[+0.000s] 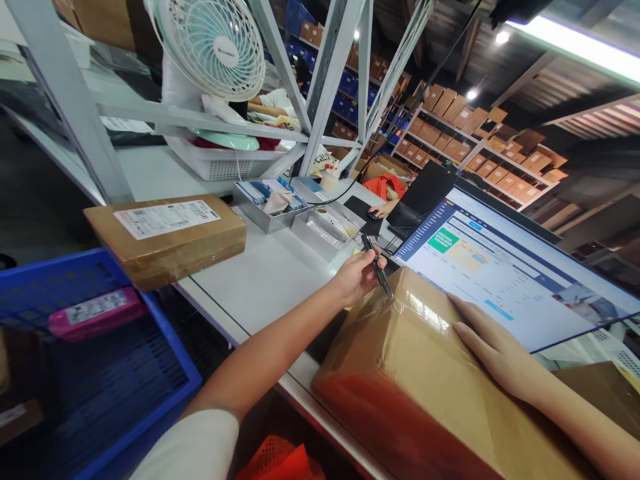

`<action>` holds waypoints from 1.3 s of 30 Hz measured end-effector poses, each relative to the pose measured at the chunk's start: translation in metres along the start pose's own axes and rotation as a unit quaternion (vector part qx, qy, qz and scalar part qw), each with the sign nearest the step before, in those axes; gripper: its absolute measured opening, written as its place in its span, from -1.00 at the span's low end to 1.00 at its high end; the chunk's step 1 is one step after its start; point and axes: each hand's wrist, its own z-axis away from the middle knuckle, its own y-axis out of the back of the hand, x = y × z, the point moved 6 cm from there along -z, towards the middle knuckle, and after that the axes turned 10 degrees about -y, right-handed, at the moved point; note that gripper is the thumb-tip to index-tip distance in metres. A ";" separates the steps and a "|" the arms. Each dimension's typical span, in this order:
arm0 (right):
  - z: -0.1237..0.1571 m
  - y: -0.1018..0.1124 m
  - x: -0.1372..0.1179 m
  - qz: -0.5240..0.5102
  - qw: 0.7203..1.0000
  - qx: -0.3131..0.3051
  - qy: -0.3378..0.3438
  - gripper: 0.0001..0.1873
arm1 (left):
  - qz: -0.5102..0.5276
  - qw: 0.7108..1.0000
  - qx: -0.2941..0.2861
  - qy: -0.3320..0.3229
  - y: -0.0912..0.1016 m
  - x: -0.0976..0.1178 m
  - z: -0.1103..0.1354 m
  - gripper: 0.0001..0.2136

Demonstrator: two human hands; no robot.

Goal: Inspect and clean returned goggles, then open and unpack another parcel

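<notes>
A large taped cardboard box [425, 373] stands tilted in front of me at the table's edge, with shiny clear tape over its upper end. My left hand [357, 277] is closed around a slim black box cutter [377, 265]. The cutter's lower tip meets the tape near the box's top corner. Flat against the right side of the box lies my right hand [487, 343], its fingers stretched out and holding nothing.
A computer monitor [500, 273] stands behind the box. Left are a labelled parcel [170, 233] and a blue crate [175, 353] holding a pink parcel [97, 313]. Small grey trays [325, 233], a fan [215, 50] and another person's hand [384, 209] on a mouse are farther back.
</notes>
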 end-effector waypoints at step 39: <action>0.006 0.002 0.004 0.003 1.000 -0.011 0.013 -0.33 | -0.015 0.997 -0.042 -0.055 0.001 0.024 0.025 -0.66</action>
